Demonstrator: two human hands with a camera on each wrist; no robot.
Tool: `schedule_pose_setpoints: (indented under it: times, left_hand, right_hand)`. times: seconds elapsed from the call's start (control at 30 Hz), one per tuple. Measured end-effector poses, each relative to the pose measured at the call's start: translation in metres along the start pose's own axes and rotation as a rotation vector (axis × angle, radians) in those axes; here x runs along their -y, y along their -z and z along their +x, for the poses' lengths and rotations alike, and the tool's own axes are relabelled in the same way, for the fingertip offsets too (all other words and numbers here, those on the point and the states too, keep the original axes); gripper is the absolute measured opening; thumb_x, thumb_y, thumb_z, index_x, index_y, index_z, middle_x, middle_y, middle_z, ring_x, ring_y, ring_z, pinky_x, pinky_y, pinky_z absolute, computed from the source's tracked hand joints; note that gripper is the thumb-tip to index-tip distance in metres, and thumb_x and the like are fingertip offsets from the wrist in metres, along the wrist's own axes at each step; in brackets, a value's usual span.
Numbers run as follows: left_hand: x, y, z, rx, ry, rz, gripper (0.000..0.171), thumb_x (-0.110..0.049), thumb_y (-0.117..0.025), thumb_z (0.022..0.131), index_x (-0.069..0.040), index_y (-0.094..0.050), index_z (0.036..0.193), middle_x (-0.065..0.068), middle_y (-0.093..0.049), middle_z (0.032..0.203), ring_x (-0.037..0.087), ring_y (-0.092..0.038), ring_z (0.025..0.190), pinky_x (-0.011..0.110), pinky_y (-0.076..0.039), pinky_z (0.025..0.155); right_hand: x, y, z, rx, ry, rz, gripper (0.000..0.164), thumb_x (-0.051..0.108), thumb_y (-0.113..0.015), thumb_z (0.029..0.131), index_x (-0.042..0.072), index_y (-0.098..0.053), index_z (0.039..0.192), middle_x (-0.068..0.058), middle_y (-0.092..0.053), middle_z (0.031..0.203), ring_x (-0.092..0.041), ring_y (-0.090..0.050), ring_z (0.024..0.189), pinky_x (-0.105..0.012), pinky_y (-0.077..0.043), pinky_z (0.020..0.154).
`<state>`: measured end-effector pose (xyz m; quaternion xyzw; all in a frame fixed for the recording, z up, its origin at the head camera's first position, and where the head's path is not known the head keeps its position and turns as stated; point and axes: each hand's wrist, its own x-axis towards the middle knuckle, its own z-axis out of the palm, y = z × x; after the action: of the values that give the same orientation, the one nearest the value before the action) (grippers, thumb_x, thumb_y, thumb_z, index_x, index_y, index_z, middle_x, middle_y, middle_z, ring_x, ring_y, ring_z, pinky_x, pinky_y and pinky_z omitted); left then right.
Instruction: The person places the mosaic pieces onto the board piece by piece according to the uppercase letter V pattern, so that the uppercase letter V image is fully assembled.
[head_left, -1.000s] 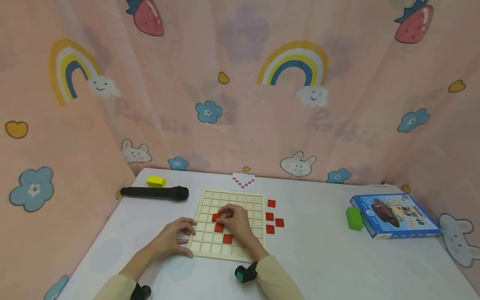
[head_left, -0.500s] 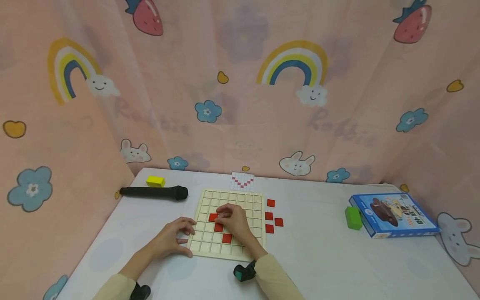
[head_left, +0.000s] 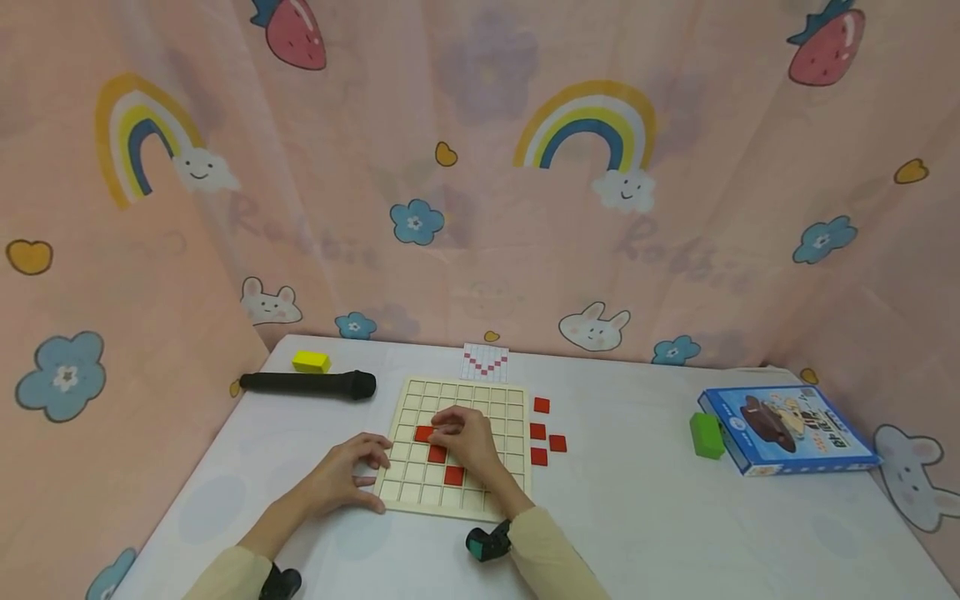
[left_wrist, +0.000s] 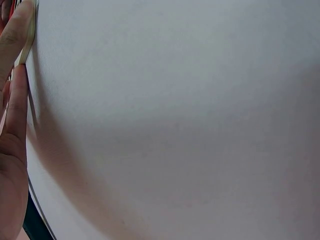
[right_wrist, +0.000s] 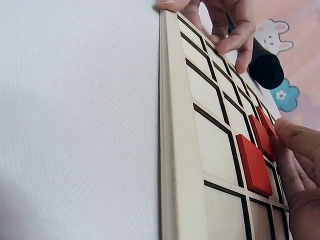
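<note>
although the right hand (head_left: 467, 437) has its fingers bunched narrow, their tips at the right edge of a red tile (head_left: 422, 433), the pictures do not settle whether it pinches that tile or only touches it. the tile lies on the grid board (head_left: 412, 493); whether it sits flat within one cell cannot be told. too much sideways pressure could push it over a cell line and leave it crooked. the second red tile (head_left: 437, 455) sits close by, so a dipping knuckle might shift it, while the third red tile (head_left: 453, 476), nearer the person, seems at risk from the heel of the same hand. the left hand (head_left: 347, 475) is spread wide, thumb by the board's near left corner and fingers at its left edge; should that touch slacken, the board could swivel on the table (head_left: 637, 517) under a push. farther right, four loose red tiles (head_left: 538, 457) lie near the board, where a careless sleeve (head_left: 558, 554) could scatter them.
</note>
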<state>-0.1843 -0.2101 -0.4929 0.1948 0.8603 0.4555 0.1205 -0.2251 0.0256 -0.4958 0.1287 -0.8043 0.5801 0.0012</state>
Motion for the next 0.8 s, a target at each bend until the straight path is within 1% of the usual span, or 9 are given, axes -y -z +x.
schedule_pose_setpoints:
  times: [0.13,0.23,0.37,0.43,0.53,0.63,0.8]
  left_hand:
    - [-0.001,0.001,-0.001,0.003,-0.012,-0.014,0.047,-0.018,-0.090,0.058,-0.009,-0.061,0.094,0.014,-0.049,0.131,0.023,-0.050,0.101,0.022,-0.056,0.079]
    - [-0.002,0.001,-0.001,0.004,-0.006,-0.032,0.047,-0.017,-0.090,0.058,-0.009,-0.061,0.094,0.014,-0.049,0.132,0.025,-0.049,0.102,0.022,-0.056,0.080]
    - [-0.001,0.000,-0.001,0.012,0.009,-0.036,0.048,-0.018,-0.091,0.058,-0.010,-0.061,0.094,0.013,-0.049,0.132,0.025,-0.049,0.102,0.020,-0.055,0.080]
    - [0.001,-0.001,-0.001,0.016,0.014,-0.022,0.047,-0.021,-0.091,0.058,-0.012,-0.061,0.093,0.012,-0.049,0.132,0.025,-0.049,0.102,0.019,-0.055,0.080]
    - [0.002,-0.001,-0.001,0.019,0.003,-0.002,0.046,-0.024,-0.091,0.058,-0.014,-0.062,0.093,0.011,-0.049,0.132,0.025,-0.049,0.102,0.018,-0.054,0.080]
    - [0.001,0.001,-0.001,0.023,-0.022,0.001,0.045,-0.023,-0.090,0.059,-0.013,-0.063,0.093,0.013,-0.048,0.132,0.026,-0.050,0.103,0.018,-0.054,0.080]
    - [0.001,0.001,-0.001,0.026,-0.034,-0.005,0.044,-0.022,-0.090,0.059,-0.011,-0.063,0.093,0.014,-0.047,0.133,0.026,-0.053,0.103,0.019,-0.054,0.081]
  right_hand:
    - [0.002,-0.001,0.000,0.014,0.001,0.016,0.021,0.003,-0.078,0.077,-0.002,-0.069,0.096,-0.012,-0.071,0.088,-0.019,-0.070,0.076,-0.022,-0.057,0.072]
    - [0.003,0.000,-0.001,0.025,-0.001,0.031,0.021,0.002,-0.077,0.078,-0.003,-0.069,0.097,-0.013,-0.071,0.088,-0.020,-0.070,0.077,-0.024,-0.057,0.073]
    - [0.002,0.004,-0.004,0.032,-0.029,0.036,0.021,0.003,-0.076,0.080,-0.002,-0.069,0.099,-0.011,-0.071,0.089,-0.018,-0.069,0.079,-0.025,-0.057,0.076]
    - [0.002,0.008,-0.006,0.035,-0.043,0.044,0.021,0.003,-0.075,0.080,-0.001,-0.069,0.100,-0.010,-0.071,0.091,-0.018,-0.069,0.080,-0.026,-0.057,0.076]
    - [0.002,0.018,-0.009,0.035,-0.042,0.059,0.022,0.004,-0.075,0.081,-0.001,-0.068,0.102,-0.012,-0.071,0.095,-0.020,-0.069,0.084,-0.027,-0.057,0.077]
    - [0.002,0.033,-0.013,0.028,-0.026,0.078,0.025,0.003,-0.075,0.081,-0.003,-0.067,0.105,-0.016,-0.069,0.101,-0.025,-0.068,0.087,-0.026,-0.057,0.077]
    - [0.003,0.063,-0.022,-0.019,-0.050,0.075,0.026,0.001,-0.074,0.081,-0.002,-0.067,0.106,-0.018,-0.067,0.105,-0.027,-0.067,0.091,-0.026,-0.057,0.080]
